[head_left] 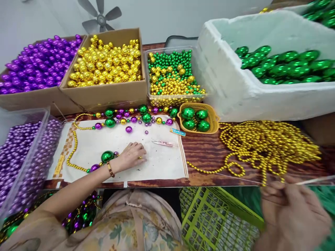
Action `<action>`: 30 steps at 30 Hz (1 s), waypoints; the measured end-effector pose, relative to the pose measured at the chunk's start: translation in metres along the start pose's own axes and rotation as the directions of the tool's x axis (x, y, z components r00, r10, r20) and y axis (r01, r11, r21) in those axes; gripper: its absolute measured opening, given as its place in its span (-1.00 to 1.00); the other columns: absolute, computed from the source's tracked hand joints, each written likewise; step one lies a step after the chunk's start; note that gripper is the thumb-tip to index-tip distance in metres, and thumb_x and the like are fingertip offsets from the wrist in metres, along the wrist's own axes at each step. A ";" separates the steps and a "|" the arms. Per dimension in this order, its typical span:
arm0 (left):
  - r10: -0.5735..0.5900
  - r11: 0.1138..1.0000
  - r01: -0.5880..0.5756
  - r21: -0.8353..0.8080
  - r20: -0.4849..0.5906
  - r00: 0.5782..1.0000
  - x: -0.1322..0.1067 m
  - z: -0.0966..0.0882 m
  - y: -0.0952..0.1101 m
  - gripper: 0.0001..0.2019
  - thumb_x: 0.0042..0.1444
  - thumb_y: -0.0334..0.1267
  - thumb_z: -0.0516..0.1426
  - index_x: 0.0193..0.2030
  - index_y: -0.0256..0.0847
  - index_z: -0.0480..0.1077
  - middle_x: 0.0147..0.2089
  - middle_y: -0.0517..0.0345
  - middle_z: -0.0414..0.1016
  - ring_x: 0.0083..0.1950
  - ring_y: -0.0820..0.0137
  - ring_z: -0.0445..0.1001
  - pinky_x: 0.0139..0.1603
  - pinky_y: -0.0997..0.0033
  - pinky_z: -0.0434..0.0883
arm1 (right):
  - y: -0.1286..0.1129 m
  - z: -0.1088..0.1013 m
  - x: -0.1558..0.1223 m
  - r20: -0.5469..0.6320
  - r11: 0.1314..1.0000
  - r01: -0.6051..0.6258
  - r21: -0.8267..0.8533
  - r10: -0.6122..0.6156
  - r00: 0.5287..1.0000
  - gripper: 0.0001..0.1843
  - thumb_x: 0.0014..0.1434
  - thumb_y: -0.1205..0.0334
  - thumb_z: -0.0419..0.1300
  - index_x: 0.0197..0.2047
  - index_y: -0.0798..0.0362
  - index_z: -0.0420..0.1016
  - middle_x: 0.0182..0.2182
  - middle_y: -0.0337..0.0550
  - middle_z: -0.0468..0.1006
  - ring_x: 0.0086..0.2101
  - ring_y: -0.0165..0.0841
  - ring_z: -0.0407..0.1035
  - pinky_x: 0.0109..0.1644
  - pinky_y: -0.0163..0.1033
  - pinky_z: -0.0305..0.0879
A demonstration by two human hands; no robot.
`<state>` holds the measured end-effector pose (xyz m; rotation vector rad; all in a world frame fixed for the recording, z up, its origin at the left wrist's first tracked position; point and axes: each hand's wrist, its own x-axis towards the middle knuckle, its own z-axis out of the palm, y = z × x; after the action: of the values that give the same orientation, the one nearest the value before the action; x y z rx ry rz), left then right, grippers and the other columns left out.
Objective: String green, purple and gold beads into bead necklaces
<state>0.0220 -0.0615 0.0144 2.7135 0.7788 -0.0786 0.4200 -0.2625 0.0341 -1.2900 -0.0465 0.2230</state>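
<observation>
My left hand point(133, 156), with a beaded bracelet on the wrist, rests low over the white cloth point(159, 167). Its fingers are curled down and close together; what lies under them is hidden. Beside that wrist are a big green bead point(107, 156) and a purple bead point(94, 168) on a strand with small gold beads point(75, 146). Blurred at the lower right, my right hand point(295, 209) is closed on a thin white string point(243, 179) that runs along the table's front edge. Gold bead strands point(269, 146) lie just behind it.
A finished-looking bead strand point(143, 109) crosses the cloth's back edge. Small scissors point(163, 143) lie on the cloth. A yellow basket point(217, 120) holds green balls. Cardboard boxes point(104, 94), a clear tub point(170, 101) and a foam box point(230, 94) line the back. A green crate point(199, 216) stands below.
</observation>
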 end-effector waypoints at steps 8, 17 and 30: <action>-0.096 0.991 0.060 -0.118 -0.337 0.937 0.176 -0.049 0.033 -0.62 0.41 -0.04 -0.01 0.19 -0.22 0.34 0.14 -0.05 0.48 0.15 0.18 0.39 0.20 0.13 0.31 | 0.024 0.030 -0.086 0.398 0.970 -0.239 -0.042 0.235 0.886 -0.76 -0.12 0.09 0.50 -0.34 -0.04 0.68 -0.59 -0.20 0.48 -0.65 -0.43 0.30 -0.63 -0.32 0.22; -0.231 0.963 0.263 0.065 -0.313 0.921 0.259 -0.060 0.056 -0.29 0.26 0.34 -0.10 -0.01 -0.30 0.49 0.05 -0.26 0.53 0.19 -0.07 0.33 0.14 -0.01 0.27 | 0.060 0.033 -0.129 0.587 0.910 -0.408 -0.068 0.368 0.721 -0.79 0.09 0.10 0.41 -0.22 0.00 0.68 -0.54 -0.22 0.53 -0.62 -0.43 0.36 -0.55 -0.31 0.35; 0.131 0.817 -0.358 -0.453 -0.458 0.879 0.134 -0.035 0.067 -0.50 0.35 -0.12 0.09 0.36 0.00 0.05 0.36 -0.12 0.20 0.38 0.22 0.24 0.28 0.11 0.38 | 0.066 0.074 -0.128 0.564 0.961 -0.265 -0.082 0.263 0.783 -0.73 0.15 0.08 0.35 -0.11 0.02 0.61 -0.44 -0.21 0.57 -0.48 -0.39 0.47 -0.46 -0.30 0.42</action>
<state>0.1700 -0.0364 0.0484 2.2784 0.4369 0.6898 0.2744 -0.1995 0.0034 -1.1845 -0.3817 0.8546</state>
